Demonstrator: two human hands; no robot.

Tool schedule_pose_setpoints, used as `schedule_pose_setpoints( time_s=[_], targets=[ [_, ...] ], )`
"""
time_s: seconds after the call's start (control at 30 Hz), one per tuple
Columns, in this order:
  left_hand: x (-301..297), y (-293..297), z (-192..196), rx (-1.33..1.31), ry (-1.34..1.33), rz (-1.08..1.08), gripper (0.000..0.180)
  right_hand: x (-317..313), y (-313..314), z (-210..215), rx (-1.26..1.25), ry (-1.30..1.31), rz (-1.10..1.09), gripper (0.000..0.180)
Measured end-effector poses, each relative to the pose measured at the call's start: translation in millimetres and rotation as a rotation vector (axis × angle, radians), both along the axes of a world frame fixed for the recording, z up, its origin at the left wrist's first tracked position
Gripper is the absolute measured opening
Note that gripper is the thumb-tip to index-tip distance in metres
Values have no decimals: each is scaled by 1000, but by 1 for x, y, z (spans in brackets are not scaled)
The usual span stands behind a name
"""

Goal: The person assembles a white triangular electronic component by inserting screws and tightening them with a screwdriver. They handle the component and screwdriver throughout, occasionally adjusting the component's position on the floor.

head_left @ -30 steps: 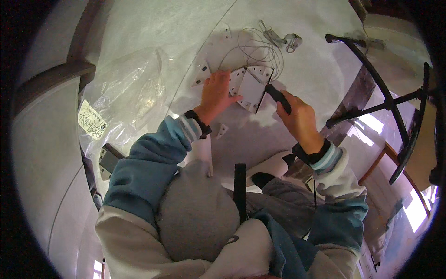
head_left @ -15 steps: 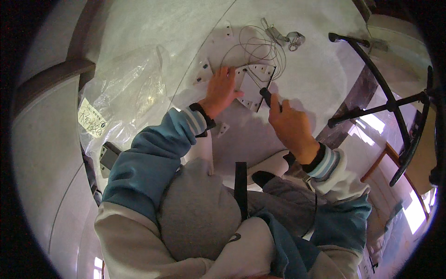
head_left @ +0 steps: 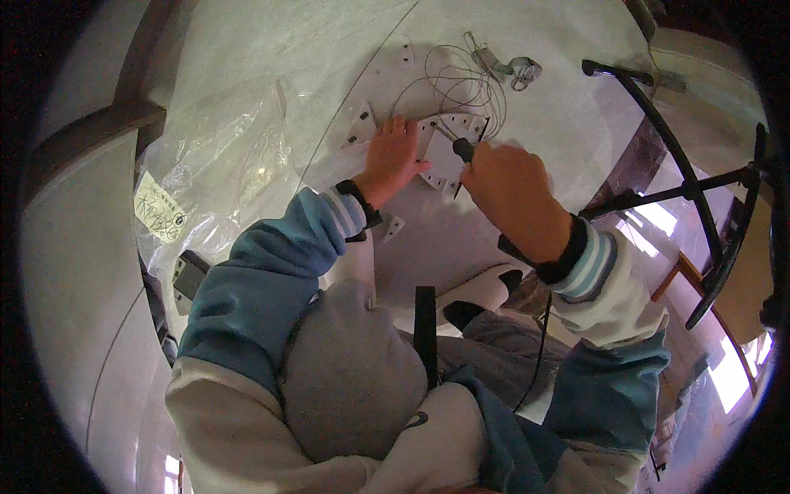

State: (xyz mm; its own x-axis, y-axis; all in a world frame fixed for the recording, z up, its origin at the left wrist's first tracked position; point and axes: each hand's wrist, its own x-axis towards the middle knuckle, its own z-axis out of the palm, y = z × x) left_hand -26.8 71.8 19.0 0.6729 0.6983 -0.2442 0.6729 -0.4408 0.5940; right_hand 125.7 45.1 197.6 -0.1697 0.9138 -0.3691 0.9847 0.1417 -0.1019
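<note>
The biggest thing is the pale floor (head_left: 568,115), hard and flat, with a thin dark line running across it. On its left lies a big clear plastic bag (head_left: 218,193), thin, shiny and crinkly. The white plate (head_left: 443,156) sits on the floor between the two hands, shaped a bit like a fan, with rows of small holes along its sides. It looks like stiff, thin metal, so I think it is fairly light, won't bend easily, and might slide on the smooth floor. The sides look best to hold, but thin edges could feel sharp. The right hand (head_left: 514,193) is wrapped around the black handle of a screwdriver (head_left: 463,149), whose thin metal rod slants to a dark spot near the plate's top left. The left hand (head_left: 392,162) lies flat with its fingers stretched out, pressing the plate's left side; the hands are not touching each other. Past the plate, loops of springy wire (head_left: 461,79) lead to a shiny metal clip (head_left: 522,72), hard and lumpy.
</note>
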Motion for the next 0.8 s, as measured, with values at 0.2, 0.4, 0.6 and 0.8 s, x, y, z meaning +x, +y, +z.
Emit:
schedule_pose_setpoints(
  time_s=[0.2, 0.4, 0.6, 0.8],
  targets=[
    [1, 4, 5, 104, -42, -10, 67, 8, 24, 2, 3, 8, 215, 6],
    [12, 25, 5, -156, -510, -148, 44, -6, 33, -9, 46, 29, 347, 9],
    [14, 33, -1, -199, -513, -189, 19, -18, 34, -3, 228, 58, 122, 18],
    [24, 29, -13, -1, -611, -246, 21, -8, 23, -9, 135, -127, -109, 24]
  ],
)
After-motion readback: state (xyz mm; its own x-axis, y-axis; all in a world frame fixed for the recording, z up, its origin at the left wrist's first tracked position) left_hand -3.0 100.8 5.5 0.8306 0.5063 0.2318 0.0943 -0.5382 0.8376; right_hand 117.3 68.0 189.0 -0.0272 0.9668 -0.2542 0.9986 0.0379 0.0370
